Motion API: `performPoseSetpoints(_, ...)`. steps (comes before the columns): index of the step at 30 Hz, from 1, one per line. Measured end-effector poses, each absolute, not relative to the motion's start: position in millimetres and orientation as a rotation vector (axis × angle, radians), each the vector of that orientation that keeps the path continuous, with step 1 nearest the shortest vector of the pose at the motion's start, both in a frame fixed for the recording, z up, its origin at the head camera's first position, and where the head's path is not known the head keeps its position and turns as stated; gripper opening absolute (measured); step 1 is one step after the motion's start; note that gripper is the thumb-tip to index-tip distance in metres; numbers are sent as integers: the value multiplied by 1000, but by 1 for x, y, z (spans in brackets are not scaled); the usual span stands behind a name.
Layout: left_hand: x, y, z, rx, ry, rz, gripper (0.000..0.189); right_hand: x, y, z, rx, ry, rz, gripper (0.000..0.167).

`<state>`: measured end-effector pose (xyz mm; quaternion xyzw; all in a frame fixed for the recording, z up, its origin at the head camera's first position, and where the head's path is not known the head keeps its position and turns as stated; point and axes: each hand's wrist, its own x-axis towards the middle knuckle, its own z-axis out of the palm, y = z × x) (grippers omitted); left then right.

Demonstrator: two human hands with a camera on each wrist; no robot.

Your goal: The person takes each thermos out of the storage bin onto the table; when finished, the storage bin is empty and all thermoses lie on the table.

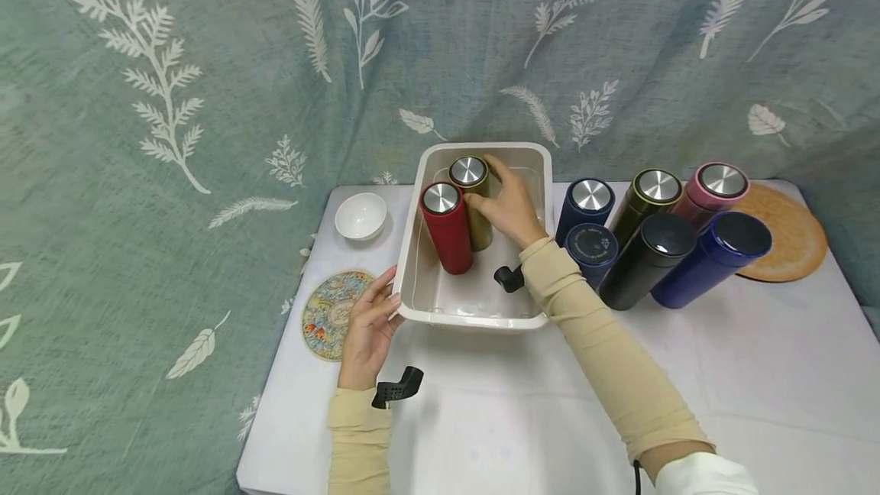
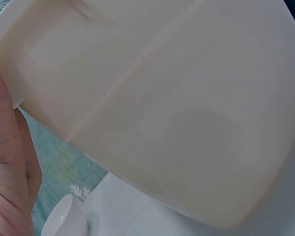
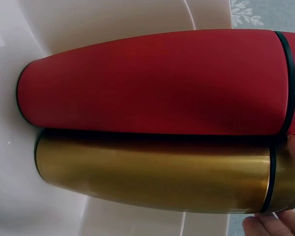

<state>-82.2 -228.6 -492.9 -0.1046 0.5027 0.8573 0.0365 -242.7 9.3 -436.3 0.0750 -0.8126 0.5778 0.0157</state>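
My left hand (image 1: 371, 327) grips the near-left corner of a white plastic tub (image 1: 474, 321). The left wrist view shows the tub's outer wall (image 2: 187, 123) beside the thumb. Inside the tub, a red thermos flask (image 1: 450, 239) and a gold thermos flask (image 1: 480, 224) stand side by side, touching. With thumb and fingers around its upper part, my right hand (image 1: 512, 205) holds the gold flask. In the right wrist view the red flask (image 3: 157, 83) and gold flask (image 3: 157, 169) show full bodies, while the ends of their lids are cut off.
Right of the tub stand several more flasks, including a dark blue one (image 1: 584, 205), a black one (image 1: 642, 266) and a pink one (image 1: 711, 193). A round wooden board (image 1: 791, 239) lies behind them. To the left are a white bowl (image 1: 360, 216) and a patterned round mat (image 1: 326, 315).
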Motion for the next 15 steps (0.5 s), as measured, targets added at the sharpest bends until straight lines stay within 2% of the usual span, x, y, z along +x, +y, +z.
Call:
performPoseSetpoints(6, -83, -228, -495, -318, 1542, 2636, 52, -246, 9, -438, 267, -2510, 1856, 77)
performPoseSetpoints(15, -83, -229, -497, -270, 1547, 2648, 52, -249, 8, -437, 251, -2462, 1944, 72)
